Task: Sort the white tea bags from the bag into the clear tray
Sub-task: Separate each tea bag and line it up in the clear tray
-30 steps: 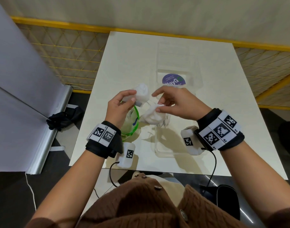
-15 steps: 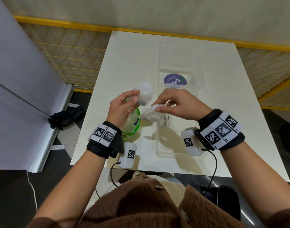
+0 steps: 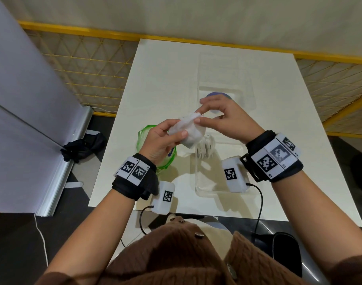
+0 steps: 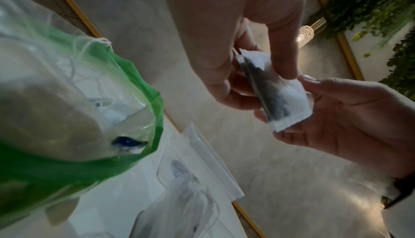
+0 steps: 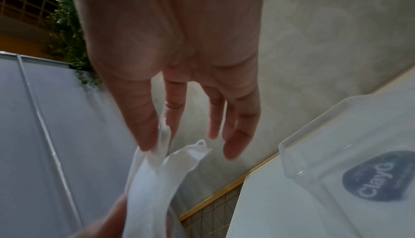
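Note:
My left hand grips a small bunch of white tea bags above the table, between the bag and the tray. My right hand pinches the bunch's top corner between thumb and forefinger. In the left wrist view one tea bag shows dark leaves inside, with both hands on it. The right wrist view shows my fingertips on the white paper. The clear bag with a green rim stands open below my left hand. The clear tray holds a few tea bags.
Beyond the tray lies a second clear container with a purple round sticker, partly hidden by my right hand. The white table ends at a yellow-framed mesh fence. A grey partition stands to the left.
My left hand has carried its tea bag to the right and met the right hand. The two tea bags, held apart before, are now pressed together between both hands.

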Demonstrator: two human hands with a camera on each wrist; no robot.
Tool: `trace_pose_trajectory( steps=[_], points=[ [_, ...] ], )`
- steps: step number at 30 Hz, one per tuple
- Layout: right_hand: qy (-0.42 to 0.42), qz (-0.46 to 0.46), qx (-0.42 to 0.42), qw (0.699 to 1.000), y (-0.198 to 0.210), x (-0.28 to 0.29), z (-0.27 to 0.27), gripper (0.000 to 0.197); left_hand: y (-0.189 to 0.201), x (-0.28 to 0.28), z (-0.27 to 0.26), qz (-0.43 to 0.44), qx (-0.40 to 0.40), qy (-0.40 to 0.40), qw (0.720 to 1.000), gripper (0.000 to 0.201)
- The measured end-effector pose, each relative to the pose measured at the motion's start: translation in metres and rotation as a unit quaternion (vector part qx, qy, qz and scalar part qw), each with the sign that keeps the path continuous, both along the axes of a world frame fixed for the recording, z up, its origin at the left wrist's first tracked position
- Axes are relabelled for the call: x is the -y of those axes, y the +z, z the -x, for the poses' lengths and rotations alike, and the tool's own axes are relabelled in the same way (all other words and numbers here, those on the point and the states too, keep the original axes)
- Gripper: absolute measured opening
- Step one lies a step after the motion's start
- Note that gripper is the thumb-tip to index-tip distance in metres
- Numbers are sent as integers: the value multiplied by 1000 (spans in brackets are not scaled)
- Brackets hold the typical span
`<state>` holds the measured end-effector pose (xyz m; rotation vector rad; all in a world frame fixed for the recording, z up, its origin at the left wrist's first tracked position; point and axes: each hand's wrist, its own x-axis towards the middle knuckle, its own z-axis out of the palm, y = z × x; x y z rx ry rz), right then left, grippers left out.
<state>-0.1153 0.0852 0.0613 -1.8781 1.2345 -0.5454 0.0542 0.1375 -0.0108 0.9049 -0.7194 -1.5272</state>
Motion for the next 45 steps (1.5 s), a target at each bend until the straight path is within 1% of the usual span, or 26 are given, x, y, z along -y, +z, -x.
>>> trace_pose_trajectory(
  steps=[1, 3, 4, 5, 7, 9, 10, 12, 15, 17, 19, 22, 23, 26, 28, 30, 35, 38, 39, 41, 42, 44, 45],
  points=[
    [1, -33, 14, 999, 1, 0, 0, 14, 1, 0, 0, -3, 1, 2, 1000, 19],
    [8, -109, 69, 992, 2, -1, -2, 11, 1, 0, 1, -8, 3, 6, 1000, 16],
    [9, -129, 92, 987, 3, -2, -2, 7, 1, -1, 2, -7, -1, 4, 1000, 16],
    [7, -136, 109, 985, 3, -2, -3, 3, 3, -2, 1, -6, -13, 0, 1000, 21],
    [-11, -131, 128, 983, 5, -2, -3, 10, 1, -3, -1, -11, -45, -31, 998, 48],
    [-21, -129, 139, 982, 6, -1, -3, 14, -1, -3, -1, -28, -55, -45, 997, 66],
    [-19, -132, 139, 981, 7, -1, -3, 15, -2, -3, -1, -33, -57, -38, 997, 63],
    [-11, -146, 130, 981, 7, -1, -3, 14, -2, -2, 0, -40, -65, -16, 997, 52],
    [5, -190, 140, 972, 8, -2, -2, 13, -1, -1, 0, -36, -78, -9, 996, 46],
    [1, -205, 156, 966, 9, -3, -1, 14, 0, 0, 1, -40, -91, -1, 995, 46],
    [-16, -200, 164, 966, 9, -1, 0, 14, 0, 1, 1, -44, -104, 0, 994, 47],
    [-30, -188, 171, 967, 9, 0, 0, 16, -3, 1, 1, -57, -118, -26, 991, 61],
    [-31, -187, 173, 966, 9, 0, 0, 17, -3, 1, 1, -65, -108, -33, 991, 60],
    [-30, -190, 158, 969, 11, 0, -1, 18, -2, 2, 3, -83, -63, -22, 994, 33],
    [-27, -191, 131, 972, 13, 0, 1, 18, -2, 2, 3, -90, -55, -15, 994, 29],
    [-28, -192, 127, 973, 17, -1, 4, 19, -1, 1, 3, -89, -60, -18, 994, 29],
    [-24, -218, 161, 962, 22, -4, 8, 25, 2, -4, 0, -55, -101, -6, 993, 44],
    [-28, -228, 167, 959, 24, -5, 8, 25, 2, -5, 2, -60, -108, 5, 992, 28],
    [-32, -227, 168, 959, 25, -6, 7, 25, 1, -4, 2, -65, -108, 11, 992, 28],
    [-35, -219, 161, 962, 23, -6, 6, 25, 0, -5, 3, -64, -109, 11, 992, 36],
    [-35, -215, 155, 964, 22, -6, 5, 24, 0, -5, 3, -61, -103, 4, 993, 37],
    [-31, -213, 147, 965, 21, -6, 5, 19, 0, -6, 3, -53, -81, -15, 995, 27],
    [-30, -212, 143, 966, 21, -7, 5, 17, 0, -6, 3, -52, -70, -18, 996, 29]
  ],
)
